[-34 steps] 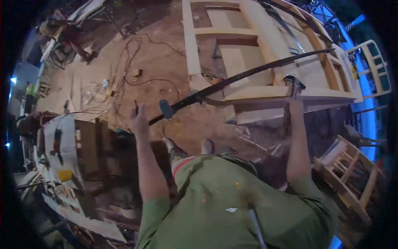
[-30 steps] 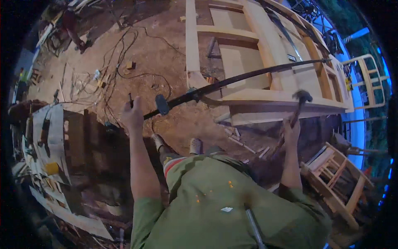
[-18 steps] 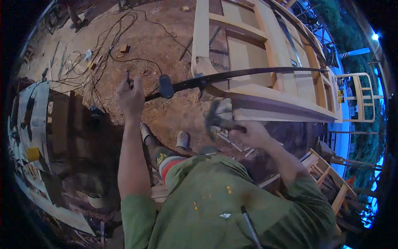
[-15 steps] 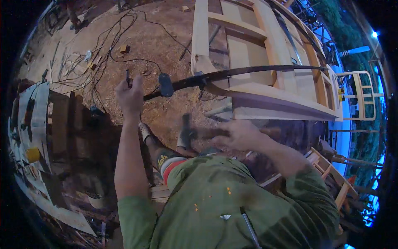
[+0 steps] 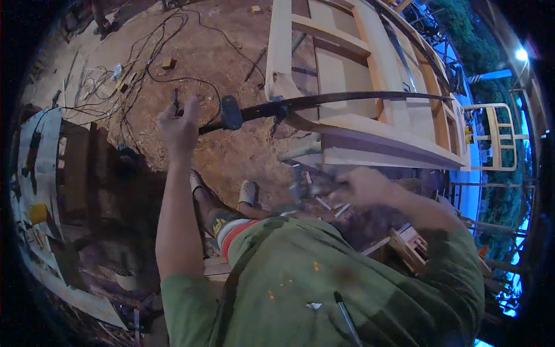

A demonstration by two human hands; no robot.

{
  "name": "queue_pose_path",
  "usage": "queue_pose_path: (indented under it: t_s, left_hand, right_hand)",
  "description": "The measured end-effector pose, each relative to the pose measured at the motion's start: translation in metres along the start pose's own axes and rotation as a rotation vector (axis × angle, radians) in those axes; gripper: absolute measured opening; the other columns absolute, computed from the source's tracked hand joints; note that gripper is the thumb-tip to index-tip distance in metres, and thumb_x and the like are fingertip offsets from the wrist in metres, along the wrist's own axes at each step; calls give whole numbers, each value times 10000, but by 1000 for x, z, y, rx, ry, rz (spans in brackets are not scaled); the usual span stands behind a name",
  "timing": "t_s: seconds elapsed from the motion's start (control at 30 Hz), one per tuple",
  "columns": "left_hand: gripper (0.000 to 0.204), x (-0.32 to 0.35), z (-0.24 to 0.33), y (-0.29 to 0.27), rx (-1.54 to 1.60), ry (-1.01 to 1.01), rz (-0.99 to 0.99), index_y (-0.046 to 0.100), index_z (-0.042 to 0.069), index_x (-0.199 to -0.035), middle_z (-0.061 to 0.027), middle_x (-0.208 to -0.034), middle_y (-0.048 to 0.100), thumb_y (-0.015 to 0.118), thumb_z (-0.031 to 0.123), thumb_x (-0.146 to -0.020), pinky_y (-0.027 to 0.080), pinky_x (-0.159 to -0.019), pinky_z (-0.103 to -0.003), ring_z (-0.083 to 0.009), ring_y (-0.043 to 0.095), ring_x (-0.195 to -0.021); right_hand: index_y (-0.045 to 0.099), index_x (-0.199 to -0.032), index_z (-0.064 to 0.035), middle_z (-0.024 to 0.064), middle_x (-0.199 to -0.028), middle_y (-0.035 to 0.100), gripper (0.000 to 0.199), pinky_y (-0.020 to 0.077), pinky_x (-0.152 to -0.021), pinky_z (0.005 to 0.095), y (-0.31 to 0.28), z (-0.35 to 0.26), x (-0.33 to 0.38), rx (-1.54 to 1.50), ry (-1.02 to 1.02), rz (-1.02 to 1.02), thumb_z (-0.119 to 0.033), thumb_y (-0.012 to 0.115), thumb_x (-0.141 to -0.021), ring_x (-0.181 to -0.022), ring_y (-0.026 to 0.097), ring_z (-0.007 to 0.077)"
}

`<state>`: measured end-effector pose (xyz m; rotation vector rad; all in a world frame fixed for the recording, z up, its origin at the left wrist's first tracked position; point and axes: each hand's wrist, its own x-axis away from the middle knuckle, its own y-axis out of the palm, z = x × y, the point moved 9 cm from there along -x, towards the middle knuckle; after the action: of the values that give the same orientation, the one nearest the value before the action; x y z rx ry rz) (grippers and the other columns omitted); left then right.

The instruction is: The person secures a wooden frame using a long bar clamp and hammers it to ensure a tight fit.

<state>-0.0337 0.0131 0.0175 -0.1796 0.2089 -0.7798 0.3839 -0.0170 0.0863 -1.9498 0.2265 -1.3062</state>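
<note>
Now right hand (image 5: 359, 186) sits low near chest, blurred, closed on hammer (image 5: 306, 188); a second ago I had it up at wooden frame (image 5: 370, 136). Left hand (image 5: 180, 124) stays raised, pinching small dark nail-like piece (image 5: 176, 99) beside long black clamp bar (image 5: 324, 102). Reads as hammer drawn back between blows.

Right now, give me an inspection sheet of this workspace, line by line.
Surface: bare dirt ground, scattered with wood chips.
Job's things: long dark curved bar lying across a pale wooden frame; small dark tool pinched in the left hand; hammer-like tool, motion-blurred, at the right hand.
Clutter: wood offcuts; dark planks and sheet on the left.
Grippers: left hand raised, closed on the small tool; right hand blurred, grip unclear.
Cables: black cords tangled across the dirt.
Surroundings: wooden stool, white railing, trees, lamp.
</note>
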Motion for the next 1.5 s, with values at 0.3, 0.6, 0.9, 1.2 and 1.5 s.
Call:
queue_pose_path:
  t_s: [0.3, 0.6, 0.9, 1.2, 1.5]
  left_hand:
    - [401, 8, 32, -4, 29, 32, 35, 533, -11, -597, 6, -505, 457, 688, 288, -814, 304, -473, -307, -85, 404, -504]
    - [367, 9, 27, 9, -80, 17, -37, 561, -5, -652, -54, -516, 495, 663, 298, -832, 338, -494, -318, -106, 445, -519]
    - [145, 7, 0, 15, 205, 16, -84, 603, 7, -780, 45, -622, 486, 623, 131, -851, 343, -498, -291, -75, 412, -551]
    - [345, 14, 19, 18, 377, -272, -128, 508, 62, -607, 77, -548, 393, 587, 202, -911, 281, -451, -263, -30, 376, -511]
    - [288, -35, -41, 3, 79, -212, -12, 534, 25, -656, -26, -546, 472, 593, 215, -864, 355, -474, -331, -108, 431, -507]
  right_hand:
    - [647, -998, -92, 151, -786, 648, 477, 503, -686, 461, -28, -131, -19, 123, -574, 117, -521, 640, -788, -772, 640, 343]
    - [623, -1155, -102, 213, -906, 669, 567, 525, -756, 484, 5, -26, 0, 78, 83, -132, -558, 604, -818, -833, 657, 384]
    - [647, -1108, -137, 135, -914, 695, 590, 530, -726, 449, -46, -11, -32, -38, -67, 185, -628, 595, -786, -829, 661, 362]
    - [694, -878, -25, 139, -750, 672, 397, 488, -636, 386, 113, 65, 30, -704, 172, 405, -369, 755, -690, -696, 645, 249]
    - [611, -929, -6, 89, -834, 622, 317, 477, -616, 350, 39, -21, -23, -774, -143, 715, -156, 767, -697, -762, 583, 150]
